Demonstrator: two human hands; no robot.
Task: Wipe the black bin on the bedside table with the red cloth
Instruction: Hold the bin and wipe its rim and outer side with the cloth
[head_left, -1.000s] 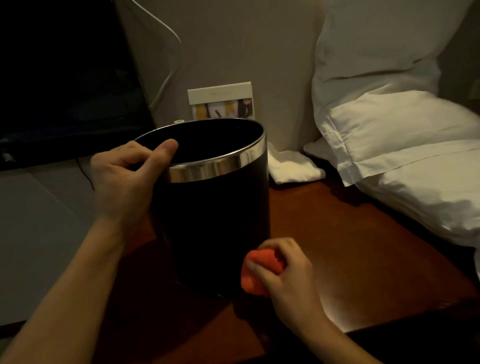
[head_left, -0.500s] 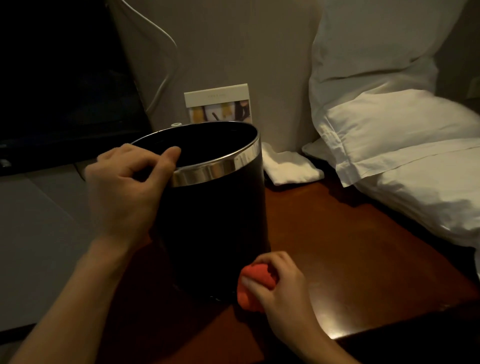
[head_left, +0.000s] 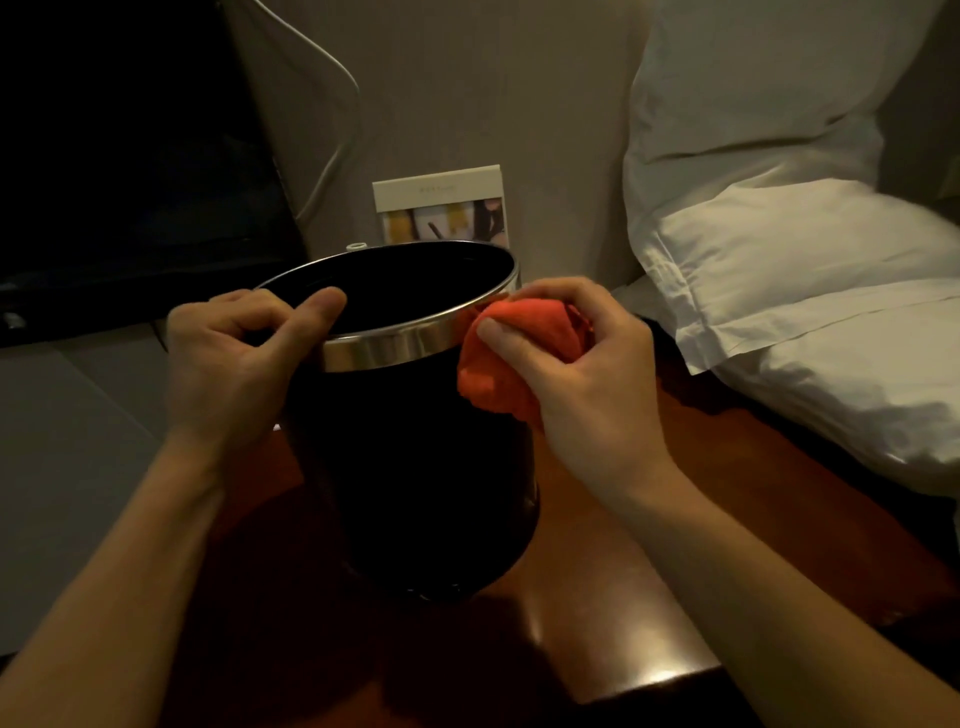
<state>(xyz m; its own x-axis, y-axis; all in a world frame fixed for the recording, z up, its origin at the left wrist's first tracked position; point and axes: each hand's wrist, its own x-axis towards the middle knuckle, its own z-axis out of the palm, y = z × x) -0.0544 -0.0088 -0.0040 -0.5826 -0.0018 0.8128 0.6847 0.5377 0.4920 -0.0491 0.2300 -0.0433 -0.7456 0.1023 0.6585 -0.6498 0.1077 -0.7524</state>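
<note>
The black bin (head_left: 415, 467) with a shiny metal rim stands upright on the dark wooden bedside table (head_left: 613, 613). My left hand (head_left: 234, 364) grips the rim on its left side, thumb lying along the top edge. My right hand (head_left: 576, 374) holds the bunched red cloth (head_left: 509, 358) and presses it against the bin's upper right side, right at the metal band.
White pillows (head_left: 789, 291) crowd the table's right edge. A small picture card (head_left: 441, 210) leans on the wall behind the bin, and a white cable (head_left: 337, 130) hangs down the wall. A dark screen (head_left: 119, 156) fills the left.
My right hand has carried the red cloth up from the bin's base to its rim on the right side. My left hand has stayed on the rim.
</note>
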